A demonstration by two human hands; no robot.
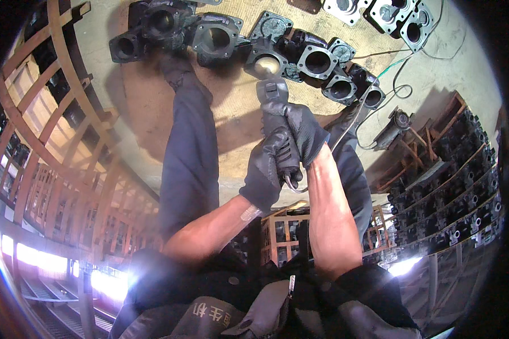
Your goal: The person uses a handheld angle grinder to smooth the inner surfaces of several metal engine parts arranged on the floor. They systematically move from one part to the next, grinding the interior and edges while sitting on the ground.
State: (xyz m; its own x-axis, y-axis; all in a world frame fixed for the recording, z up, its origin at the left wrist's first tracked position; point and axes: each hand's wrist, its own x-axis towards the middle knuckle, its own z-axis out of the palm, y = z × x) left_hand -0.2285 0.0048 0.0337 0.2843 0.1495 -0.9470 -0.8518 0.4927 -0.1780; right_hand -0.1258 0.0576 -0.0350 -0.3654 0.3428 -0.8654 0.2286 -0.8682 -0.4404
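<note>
Here — handheld tool (272, 91), crate (452, 108) of castings (448, 195)

Before me, black flanged castings (272, 26) are lying across a tan sheet (237, 101) while a cable (404, 85) is curling on the grey floor (458, 76).

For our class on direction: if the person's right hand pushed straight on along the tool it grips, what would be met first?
Led by the power tool, the right hand would probably meet the dark flanged casting just ahead first; depth is unclear.
</note>
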